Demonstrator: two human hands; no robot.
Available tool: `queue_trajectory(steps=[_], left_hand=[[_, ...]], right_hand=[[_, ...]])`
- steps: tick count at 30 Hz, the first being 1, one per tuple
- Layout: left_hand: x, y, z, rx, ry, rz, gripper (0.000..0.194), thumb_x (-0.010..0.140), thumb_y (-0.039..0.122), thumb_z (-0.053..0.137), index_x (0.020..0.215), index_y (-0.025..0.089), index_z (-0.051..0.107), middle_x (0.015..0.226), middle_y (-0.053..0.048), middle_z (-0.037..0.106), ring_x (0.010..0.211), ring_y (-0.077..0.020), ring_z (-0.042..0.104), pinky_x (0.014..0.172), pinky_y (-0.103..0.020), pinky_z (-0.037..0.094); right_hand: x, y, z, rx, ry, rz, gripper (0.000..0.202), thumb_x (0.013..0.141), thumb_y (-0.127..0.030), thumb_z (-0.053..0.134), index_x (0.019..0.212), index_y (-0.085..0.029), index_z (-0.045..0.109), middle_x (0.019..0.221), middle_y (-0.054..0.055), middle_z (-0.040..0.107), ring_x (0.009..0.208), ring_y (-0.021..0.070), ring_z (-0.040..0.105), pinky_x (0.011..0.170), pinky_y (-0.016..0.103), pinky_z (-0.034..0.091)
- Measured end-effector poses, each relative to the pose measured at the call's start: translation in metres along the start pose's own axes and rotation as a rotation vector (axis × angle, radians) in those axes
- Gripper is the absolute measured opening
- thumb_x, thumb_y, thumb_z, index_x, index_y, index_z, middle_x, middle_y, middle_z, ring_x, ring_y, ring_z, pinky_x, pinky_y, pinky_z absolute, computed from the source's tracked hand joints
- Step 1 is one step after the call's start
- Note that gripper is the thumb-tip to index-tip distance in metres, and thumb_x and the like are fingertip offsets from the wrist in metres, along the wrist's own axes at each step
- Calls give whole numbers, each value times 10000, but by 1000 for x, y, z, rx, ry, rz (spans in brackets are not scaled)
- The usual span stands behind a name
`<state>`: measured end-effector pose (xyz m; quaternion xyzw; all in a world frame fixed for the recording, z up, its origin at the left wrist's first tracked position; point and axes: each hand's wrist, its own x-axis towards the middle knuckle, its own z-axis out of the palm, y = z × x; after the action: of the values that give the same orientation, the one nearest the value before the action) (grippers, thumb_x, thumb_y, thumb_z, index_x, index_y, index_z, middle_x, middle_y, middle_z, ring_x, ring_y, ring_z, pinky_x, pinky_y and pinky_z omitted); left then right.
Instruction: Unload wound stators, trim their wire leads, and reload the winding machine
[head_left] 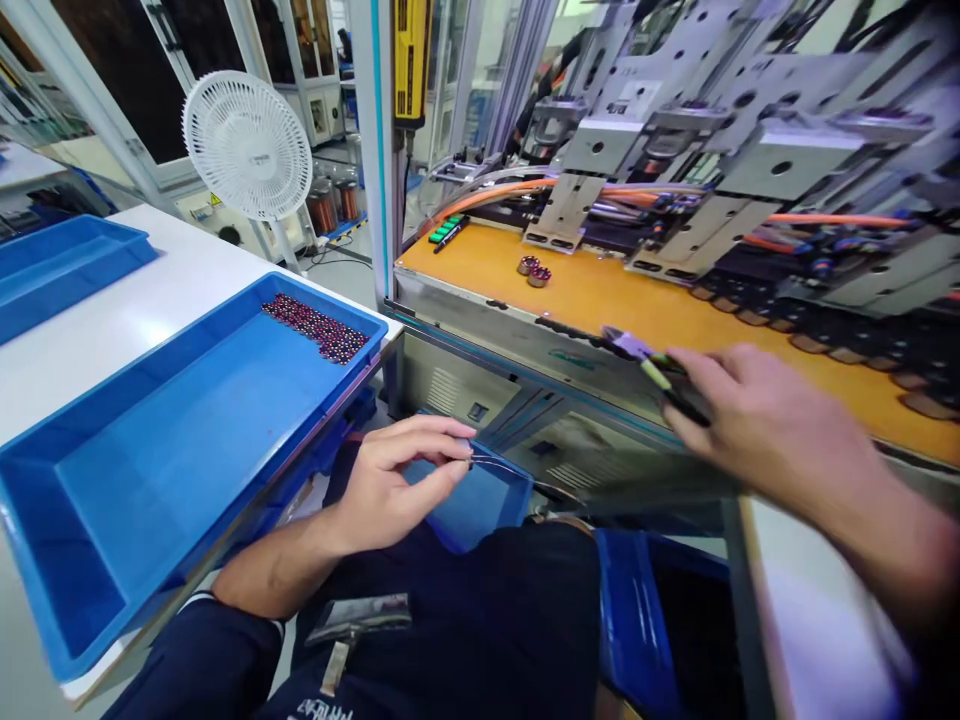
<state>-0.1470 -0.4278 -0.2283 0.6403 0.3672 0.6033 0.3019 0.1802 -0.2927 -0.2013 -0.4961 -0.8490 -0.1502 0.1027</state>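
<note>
Wire [499, 464], thin and dark, sits pinched between left hand [397, 480] fingertips above a small blue bin [480, 500]; right hand [750, 410] grips blurred pliers [649, 360] near the orange bench [600, 290].

We see a white fan [247, 145] behind the counter [112, 320], a large blue tray [150, 470] holding dark beads [319, 330], and copper spools [334, 200].

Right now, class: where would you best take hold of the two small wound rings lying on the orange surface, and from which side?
Probably from above, pinching each of the wound rings by its outer wall: they lie flat, touching, holes up, with open orange surface around them.
</note>
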Motion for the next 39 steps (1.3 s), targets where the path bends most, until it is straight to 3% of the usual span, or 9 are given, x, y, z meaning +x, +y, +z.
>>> queue_trajectory(steps=[1, 3, 7, 11, 14, 20, 27, 34, 39], left_hand=[[1, -1, 2, -3, -6, 4, 132, 793, 64, 691, 902, 121, 739, 1018, -154, 748, 886, -182, 725, 756, -282, 592], [3, -1, 7, -5, -22, 14, 130, 792, 60, 691, 898, 115, 741, 1015, -158, 750, 890, -185, 727, 770, -286, 590], [6, -2, 15, 8, -50, 13, 126, 791, 59, 691, 902, 94, 742, 1008, -169, 750, 892, -188, 731, 752, -268, 591], [5, -2, 19, 15, -73, 7, 138, 793, 55, 689, 916, 91, 740, 1021, -169, 746, 886, -180, 729, 750, -261, 590], [3, -1, 19, 23, -82, 14, 152, 793, 48, 687, 928, 98, 738, 1033, -167, 744, 922, -182, 724, 794, -279, 590], [-1, 1, 15, 60, -79, 24, 155, 795, 58, 688, 932, 113, 737, 1033, -158, 746, 918, -177, 721, 794, -286, 592], [-2, 0, 15, 56, -89, 26, 154, 797, 58, 687, 937, 102, 736, 1038, -161, 745, 951, -190, 720, 847, -306, 593], [-2, 1, 17, 64, -91, 27, 151, 802, 76, 687, 935, 129, 734, 1035, -142, 750, 940, -194, 725, 842, -319, 603], [-3, 1, 16, 75, -99, 29, 146, 813, 83, 680, 939, 136, 730, 1033, -136, 751, 941, -192, 723, 847, -324, 601]], right_hand=[[-21, -14, -1, 36, 29, -1, 460, 869, -373, 583, 1246, -110, 575, 999, 188, 605, 838, 281, 614, 667, 363, 460], [-60, -51, 0, 353, 86, 9, 436, 913, -335, 523, 1307, -149, 504, 1034, 157, 611, 883, 253, 631, 739, 345, 508], [-121, -127, 1, 988, -148, 149, 442, 950, -248, 539, 1374, -277, 418, 1006, 45, 654, 831, 145, 675, 753, 223, 563], [-145, -165, -1, 1463, -261, 224, 529, 977, -233, 515, 1451, -380, 333, 1171, 41, 636, 996, 131, 680, 936, 249, 546], [-144, -170, -2, 1587, -284, 224, 588, 971, -238, 542, 1473, -441, 312, 1311, 33, 588, 1171, 149, 621, 1054, 299, 468], [-134, -172, -1, 1650, -293, 183, 590, 960, -214, 550, 1473, -419, 342, 1279, 40, 606, 1148, 152, 629, 1057, 310, 464], [-127, -173, -7, 1601, -215, 159, 559, 927, -168, 572, 1450, -308, 432, 1168, 96, 637, 1008, 185, 675, 950, 318, 550], [-124, -176, -13, 1608, -193, 182, 563, 929, -145, 561, 1423, -390, 447, 1043, 36, 654, 820, 122, 667, 798, 227, 579], [-120, -176, -12, 1512, -190, 182, 475, 935, -172, 564, 1379, -332, 513, 908, 24, 646, 764, 122, 635, 686, 185, 548]])
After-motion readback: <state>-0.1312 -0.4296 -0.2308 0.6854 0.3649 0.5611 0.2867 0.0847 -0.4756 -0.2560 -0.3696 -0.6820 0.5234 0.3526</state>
